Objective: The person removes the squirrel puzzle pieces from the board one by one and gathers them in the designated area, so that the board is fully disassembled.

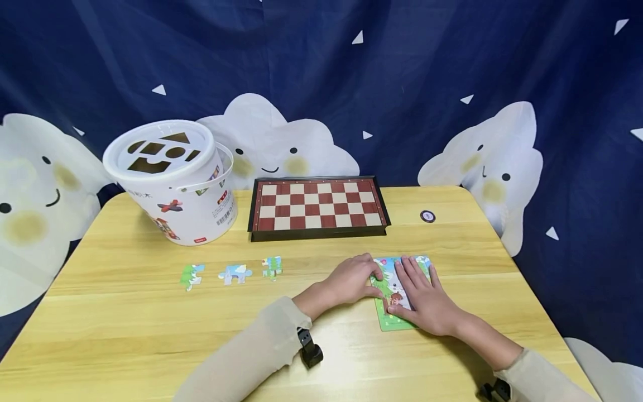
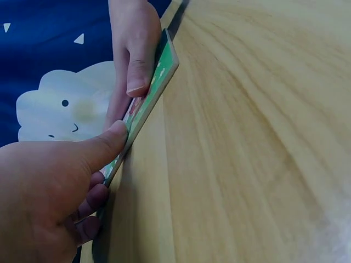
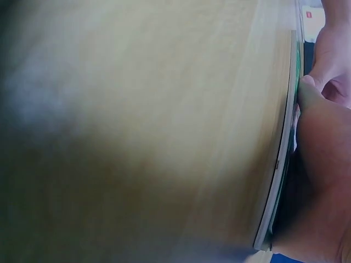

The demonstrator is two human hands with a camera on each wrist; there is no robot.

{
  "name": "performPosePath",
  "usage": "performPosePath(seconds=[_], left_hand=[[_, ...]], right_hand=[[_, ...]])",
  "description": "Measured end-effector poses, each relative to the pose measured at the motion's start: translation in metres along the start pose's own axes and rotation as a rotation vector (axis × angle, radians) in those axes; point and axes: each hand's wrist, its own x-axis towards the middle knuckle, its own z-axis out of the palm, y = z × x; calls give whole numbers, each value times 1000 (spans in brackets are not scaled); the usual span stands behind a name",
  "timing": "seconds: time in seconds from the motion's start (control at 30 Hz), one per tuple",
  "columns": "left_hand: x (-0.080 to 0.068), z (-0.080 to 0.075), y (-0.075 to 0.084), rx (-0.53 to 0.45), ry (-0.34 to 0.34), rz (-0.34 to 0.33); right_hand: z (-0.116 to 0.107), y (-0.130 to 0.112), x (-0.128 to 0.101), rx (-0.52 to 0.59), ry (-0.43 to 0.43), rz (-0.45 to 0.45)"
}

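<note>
A small picture puzzle board (image 1: 389,321) with a green edge and a white animal drawn on it lies on the right half of the table. My left hand (image 1: 351,278) grips its left edge, the thumb near the front and the fingertips further back. In the left wrist view the thumb (image 2: 104,147) reaches onto the board's edge, with the other fingers curled beside it. My right hand (image 1: 427,301) rests flat on the picture, fingers straight, covering much of its right side. Three loose jigsaw pieces lie to the left: a corner piece (image 1: 191,276), a sky piece (image 1: 235,273) and a green one (image 1: 272,267).
A white bucket (image 1: 203,209) with shape holes in its lid stands at the back left of the wooden table (image 1: 125,324). Beside it lies a red and white checkered board (image 1: 318,205). A round dark token (image 1: 428,216) sits at the back right. A blue cloth hangs behind.
</note>
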Motion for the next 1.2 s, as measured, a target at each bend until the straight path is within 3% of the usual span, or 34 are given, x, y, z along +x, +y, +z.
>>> performPosePath(seconds=[0.3, 0.7, 1.0, 1.2], left_hand=[[0, 0, 1, -10, -4, 0], [-1, 2, 1, -16, 6, -3], [0, 3, -2, -110, 33, -23], [2, 4, -3, -258, 67, -26]], right_hand=[[4, 2, -2, 3, 69, -48], [-2, -3, -1, -12, -21, 19], [-2, -3, -1, -9, -12, 17], [0, -2, -1, -13, 3, 11]])
